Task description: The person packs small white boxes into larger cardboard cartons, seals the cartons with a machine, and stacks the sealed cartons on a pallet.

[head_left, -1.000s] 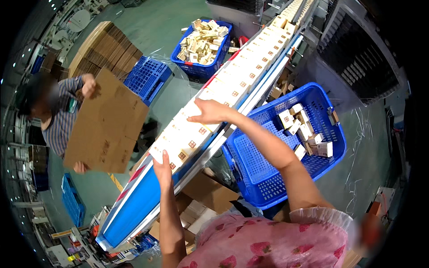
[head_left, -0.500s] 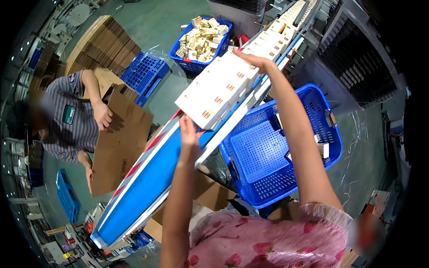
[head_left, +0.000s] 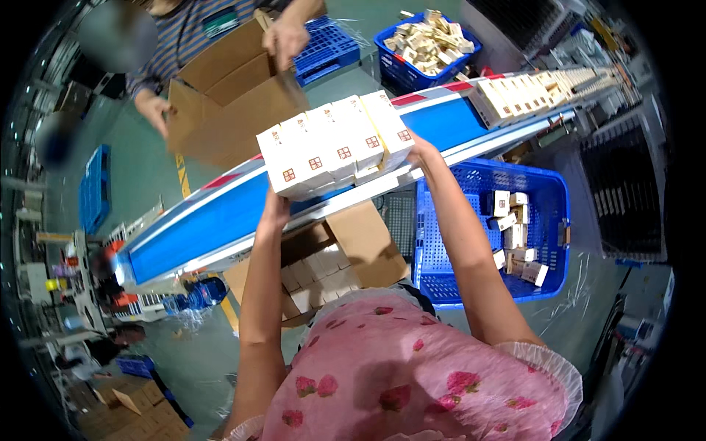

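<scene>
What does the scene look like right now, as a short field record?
left hand: presses the left end of the row of white cartons
right hand: presses the right end
cartons: lifted above the blue conveyor
below: open cardboard box, partly filled
right: blue crate with loose cartons
co-worker: holds a large cardboard box

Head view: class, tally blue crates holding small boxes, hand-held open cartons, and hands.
Blue crates with small boxes: 2
Open carton: 1
Hands: 4, namely left hand and right hand on the row of white boxes, plus co-worker's hands
Total: 7
</scene>
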